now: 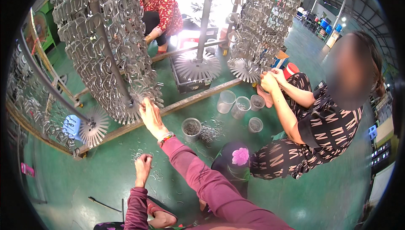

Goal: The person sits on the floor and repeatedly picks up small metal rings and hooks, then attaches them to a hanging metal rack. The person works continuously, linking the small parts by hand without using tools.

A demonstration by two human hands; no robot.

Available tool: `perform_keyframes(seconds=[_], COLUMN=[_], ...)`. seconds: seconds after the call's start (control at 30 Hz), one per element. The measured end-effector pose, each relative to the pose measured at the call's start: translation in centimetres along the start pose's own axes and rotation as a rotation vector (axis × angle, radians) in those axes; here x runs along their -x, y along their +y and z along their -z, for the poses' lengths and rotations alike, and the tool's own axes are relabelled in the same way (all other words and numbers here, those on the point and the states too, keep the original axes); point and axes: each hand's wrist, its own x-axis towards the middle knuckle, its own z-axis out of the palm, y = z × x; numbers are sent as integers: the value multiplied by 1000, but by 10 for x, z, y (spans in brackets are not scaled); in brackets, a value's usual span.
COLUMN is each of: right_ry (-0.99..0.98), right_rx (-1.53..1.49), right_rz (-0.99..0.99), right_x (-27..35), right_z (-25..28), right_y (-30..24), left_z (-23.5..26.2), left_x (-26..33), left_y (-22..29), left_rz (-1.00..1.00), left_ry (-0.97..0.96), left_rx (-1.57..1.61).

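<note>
My right hand [151,115] reaches up to the lower end of a hanging rack [110,44] crowded with silvery metal buckle-shaped parts, its fingers pinching at a part near the rack's bottom spokes. My left hand [142,165] is held low over the green floor, fingers closed into a loose fist, apparently around small metal bits that I cannot make out. Both arms wear maroon sleeves, and a beaded bracelet circles my right wrist.
Clear plastic cups [191,128] with small metal pieces stand on the floor beside a loose pile of wire hooks [209,132]. A seated person [325,120] works at another loaded rack [265,23] on the right. A second person [159,10] sits behind. A long metal bar [185,101] crosses the floor.
</note>
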Motion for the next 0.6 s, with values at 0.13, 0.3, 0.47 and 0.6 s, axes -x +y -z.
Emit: perform_keyframes(seconds=[0.13, 0.3, 0.47, 0.6], right_ry=[-11, -122, -182, -204], right_rx=[-33, -86, -159, -157], right_rz=[-129, -213, -324, -353], right_x=[5, -2, 0, -3], right_z=[7, 29, 23, 30], right_y=[-19, -10, -13, -10], left_z=[21, 27, 20, -5], left_x=[-26, -51, -66, -82], left_y=[32, 77, 92, 96], left_rz=[-177, -72, 68, 132], left_ry=[9, -22, 19, 81], left_rx=[163, 781, 1105, 1266])
